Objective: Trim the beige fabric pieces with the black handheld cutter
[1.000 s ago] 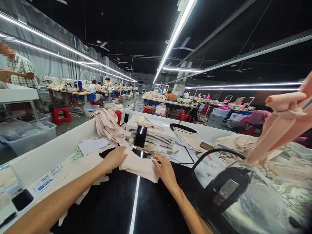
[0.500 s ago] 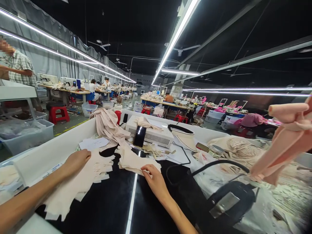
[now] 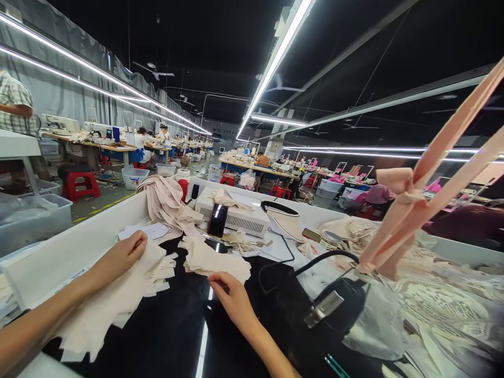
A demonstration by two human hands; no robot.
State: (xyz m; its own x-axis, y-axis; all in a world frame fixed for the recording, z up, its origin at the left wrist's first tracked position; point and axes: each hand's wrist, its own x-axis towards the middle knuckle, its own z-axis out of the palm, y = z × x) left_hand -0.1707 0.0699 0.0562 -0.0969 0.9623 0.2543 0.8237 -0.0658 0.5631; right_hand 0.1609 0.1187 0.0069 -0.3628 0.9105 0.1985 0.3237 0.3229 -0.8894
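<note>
My left hand (image 3: 128, 253) is closed, pinching the upper edge of a cream fabric piece (image 3: 106, 310). That piece lies over others in a layered pile with notched, strip-like edges, left of the glossy black work surface (image 3: 165, 336). Just below a second pile of cream fabric pieces (image 3: 214, 261) hovers my right hand (image 3: 234, 302). Its fingers are loosely bent, thumb and index finger slightly apart, and I see nothing between them. White paper (image 3: 147, 231) lies beyond my left hand.
Behind the piles are a phone (image 3: 218, 219), a white vented box (image 3: 236, 218), a sun visor (image 3: 281, 215) and draped cream fabric (image 3: 167, 202). On the right, a black device with a cable (image 3: 334, 304), lace pieces (image 3: 441, 299) and a hanging pink strap (image 3: 394, 220) take up room.
My right hand has come off the right-hand fabric pile, moving left and down. The left hand has lifted the fabric's upper edge slightly. My view has turned a little to the right.
</note>
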